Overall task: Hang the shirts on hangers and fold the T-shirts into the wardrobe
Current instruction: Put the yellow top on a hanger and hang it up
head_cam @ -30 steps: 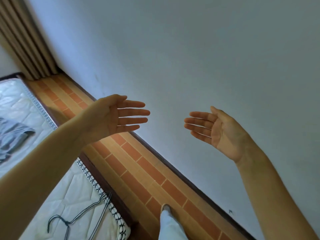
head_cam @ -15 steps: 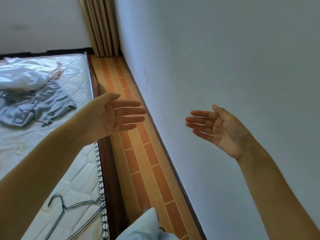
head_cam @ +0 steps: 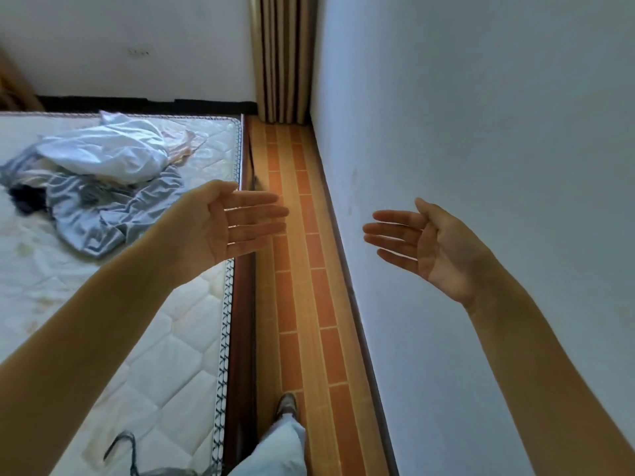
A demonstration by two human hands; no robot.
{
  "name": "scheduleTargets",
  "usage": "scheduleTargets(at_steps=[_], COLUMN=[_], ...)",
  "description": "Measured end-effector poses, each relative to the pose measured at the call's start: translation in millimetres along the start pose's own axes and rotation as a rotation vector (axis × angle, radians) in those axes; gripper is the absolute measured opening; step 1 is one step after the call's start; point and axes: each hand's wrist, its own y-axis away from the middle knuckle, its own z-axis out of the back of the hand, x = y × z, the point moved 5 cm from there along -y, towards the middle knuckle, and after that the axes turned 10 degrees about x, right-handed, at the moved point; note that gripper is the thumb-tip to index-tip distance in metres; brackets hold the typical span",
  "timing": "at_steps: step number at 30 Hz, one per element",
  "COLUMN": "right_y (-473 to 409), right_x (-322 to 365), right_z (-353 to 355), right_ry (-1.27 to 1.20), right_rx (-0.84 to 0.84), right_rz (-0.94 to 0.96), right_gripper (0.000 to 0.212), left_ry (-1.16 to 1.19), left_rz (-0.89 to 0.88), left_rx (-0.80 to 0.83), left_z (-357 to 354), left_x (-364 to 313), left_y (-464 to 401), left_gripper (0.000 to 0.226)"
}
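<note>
We hold our left hand (head_cam: pixel 220 225) out over the bed's edge, palm turned inward, fingers straight and close together, gripping nothing. Our right hand (head_cam: pixel 429 245) faces it, well apart, fingers straight and slightly fanned, likewise empty, in front of the smooth pale wall (head_cam: pixel 481 115). Both forearms are bare. To the left, on the quilted white mattress (head_cam: pixel 154 355), lies a rumpled pile of shirts (head_cam: pixel 103 187): a crumpled white one on a creased grey-blue one. A dark wire hanger (head_cam: pixel 120 448) rests at the mattress's near edge. Orange brick-pattern floor (head_cam: pixel 302 269) runs between bed and wall.
</note>
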Motion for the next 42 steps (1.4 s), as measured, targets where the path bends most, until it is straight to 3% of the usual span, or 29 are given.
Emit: scheduleTargets(at_steps=[14,24,33,42], right_y=[-197.6,-380.8,-527.4,-662.3], right_x=[70.2,165.5,246.6,285.3], right_z=[-7.0,29.8,37.9,49.5], right_ry=[0.044,0.042,0.100,0.053], right_rx=[0.102,0.204,0.302,0.262], right_rz=[-0.057,-0.052,-0.068,-0.080], right_gripper=[0.052,0.052,0.051,0.051], left_ry=[-0.002,0.005,0.075,0.114], left_rz=[0.037,-0.031,-0.119,-0.100], left_rx=[-0.106,-0.076,-0.183,-0.187], left_z=[95.4,151.5,195.0,272.5], left_x=[-82.3,-179.2,-263.0,-331.5], left_y=[-129.5,-280.9,-384.2,-496.7], left_gripper=[0.047,0.050,0.051,0.052])
